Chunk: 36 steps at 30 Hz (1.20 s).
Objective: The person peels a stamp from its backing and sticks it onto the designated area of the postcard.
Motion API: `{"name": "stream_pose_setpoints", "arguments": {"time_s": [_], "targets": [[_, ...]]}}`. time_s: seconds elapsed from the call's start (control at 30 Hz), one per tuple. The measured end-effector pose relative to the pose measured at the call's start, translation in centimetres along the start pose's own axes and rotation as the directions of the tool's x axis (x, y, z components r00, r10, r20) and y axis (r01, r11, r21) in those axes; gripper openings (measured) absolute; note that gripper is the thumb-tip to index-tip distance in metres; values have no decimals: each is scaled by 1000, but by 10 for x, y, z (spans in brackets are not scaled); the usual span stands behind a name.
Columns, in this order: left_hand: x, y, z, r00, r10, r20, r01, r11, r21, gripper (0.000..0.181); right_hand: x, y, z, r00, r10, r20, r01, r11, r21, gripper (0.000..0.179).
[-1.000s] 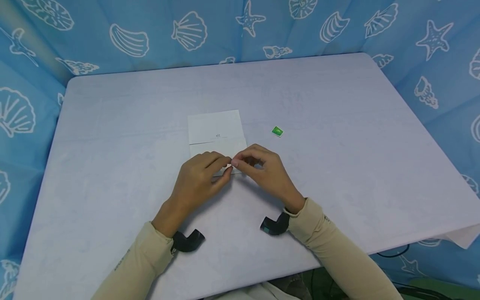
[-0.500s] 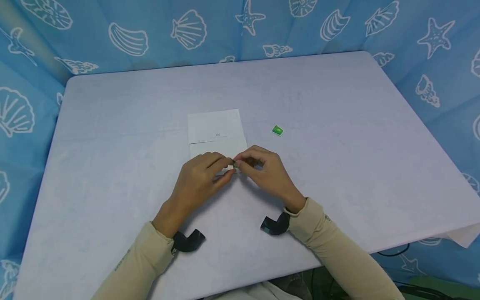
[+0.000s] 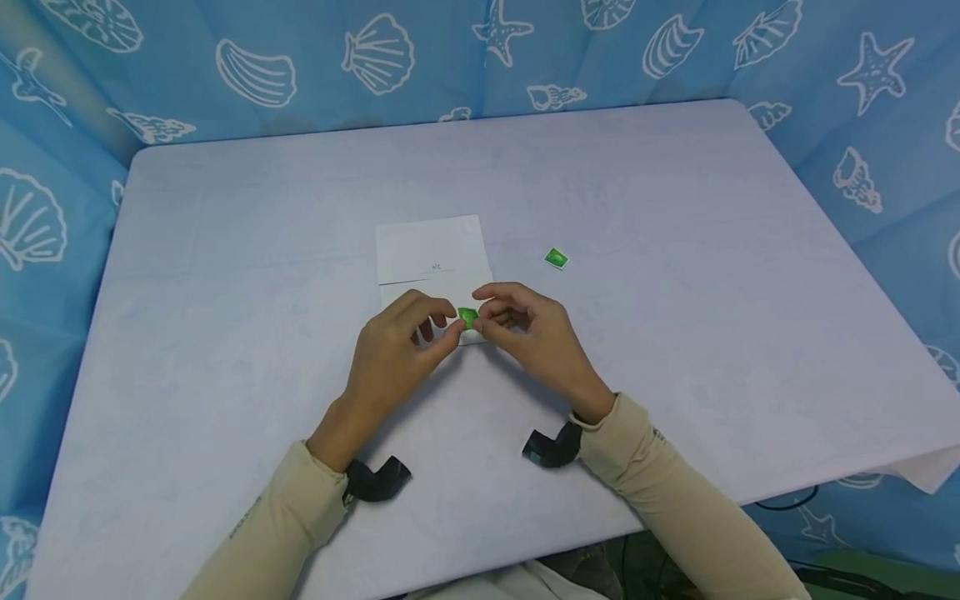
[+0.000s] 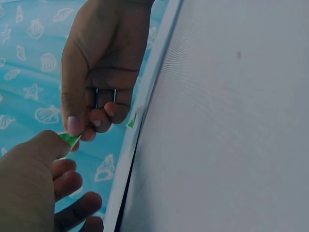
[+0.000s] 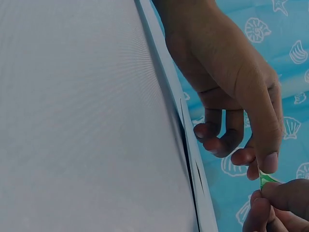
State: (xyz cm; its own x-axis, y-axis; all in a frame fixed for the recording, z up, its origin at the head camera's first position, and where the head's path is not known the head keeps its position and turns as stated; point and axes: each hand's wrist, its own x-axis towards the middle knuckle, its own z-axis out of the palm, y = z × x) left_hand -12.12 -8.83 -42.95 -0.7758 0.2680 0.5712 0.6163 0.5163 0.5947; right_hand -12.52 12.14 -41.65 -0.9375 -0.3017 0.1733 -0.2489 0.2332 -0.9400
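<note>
A small green stamp-like sticker (image 3: 468, 317) is held between my two hands, above the near part of a white paper envelope (image 3: 427, 246). My right hand (image 3: 532, 337) pinches its right edge between thumb and fingers. At its left edge, the thumb of my left hand (image 3: 396, 346) lies on the sticker, the fingertips close behind. Both wrist views show the green piece (image 4: 71, 140) between the two thumbs, partly covered by them. On the table to the right lies a second green sticker (image 3: 557, 258), with a pale border.
A white cloth covers the table (image 3: 225, 250). Blue curtains (image 3: 315, 50) with white shell prints hang behind the table and at its sides. Black wrist cameras (image 3: 378, 481) sit under both sleeves. Dark cables (image 3: 832, 575) run below the table's right front edge.
The green sticker, mostly hidden by the fingers before, now shows its face between the hands. My left fingers have lifted and spread from the thumb a little, and both hands rose slightly.
</note>
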Motion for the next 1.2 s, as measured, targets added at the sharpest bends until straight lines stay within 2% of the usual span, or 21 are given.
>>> {"name": "stream_pose_setpoints", "arguments": {"time_s": [0.07, 0.2, 0.33, 0.53, 0.77, 1.07, 1.2], "targets": [[0, -1, 1, 999, -33, 10, 34, 997, -70, 6, 1, 0, 0, 1000, 2, -1, -2, 1000, 17, 26], [1, -1, 1, 997, -72, 19, 75, 977, -200, 5, 0, 0, 0, 1000, 5, -13, -5, 1000, 25, 14], [1, 0, 0, 994, -103, 27, 107, 962, -252, 6, -2, -9, 0, 998, -50, -34, 50, 999, 0, 11], [1, 0, 0, 991, -129, 40, 135, 954, -266, 5, -4, -32, 2, 995, -82, -53, 80, 996, -45, 9], [1, 0, 1, 989, -140, 54, 149, 953, -265, 4, 1, -2, -1, 993, -112, -22, 111, 992, -60, 8], [3, -3, -1, 992, -121, 16, 122, 967, -224, 8, 3, 3, -5, 1000, 16, 13, -17, 997, 70, 8], [5, -8, -6, 992, -122, -26, 114, 971, -209, 11, 3, 1, -5, 999, 50, 3, -50, 996, 69, 9]]}}
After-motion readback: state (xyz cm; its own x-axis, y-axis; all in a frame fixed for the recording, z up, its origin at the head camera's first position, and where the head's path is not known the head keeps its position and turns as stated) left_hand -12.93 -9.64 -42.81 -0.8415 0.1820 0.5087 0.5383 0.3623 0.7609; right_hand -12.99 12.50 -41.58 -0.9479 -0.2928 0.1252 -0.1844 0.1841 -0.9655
